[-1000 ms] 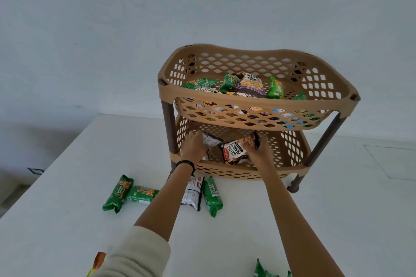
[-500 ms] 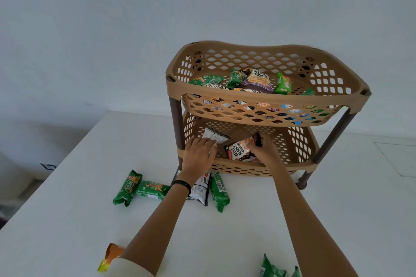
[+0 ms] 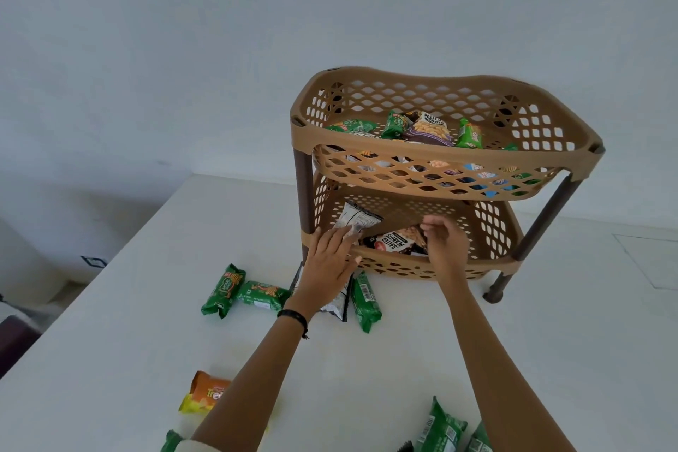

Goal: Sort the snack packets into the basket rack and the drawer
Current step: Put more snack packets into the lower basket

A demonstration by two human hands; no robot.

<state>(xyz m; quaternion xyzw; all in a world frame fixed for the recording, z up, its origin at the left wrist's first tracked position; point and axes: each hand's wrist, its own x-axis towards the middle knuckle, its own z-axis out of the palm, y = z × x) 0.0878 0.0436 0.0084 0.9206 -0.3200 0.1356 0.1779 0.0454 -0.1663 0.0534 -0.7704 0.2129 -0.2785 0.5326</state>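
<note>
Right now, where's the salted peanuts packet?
The salted peanuts packet lies in the rack's lower basket, near the front rim, just left of the right hand and right of the white packet.

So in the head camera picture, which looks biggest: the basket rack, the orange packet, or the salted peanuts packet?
1. basket rack, by far.
2. salted peanuts packet and orange packet look alike; the orange one sits nearer the camera and an arm partly covers it, so no ranking.
</note>
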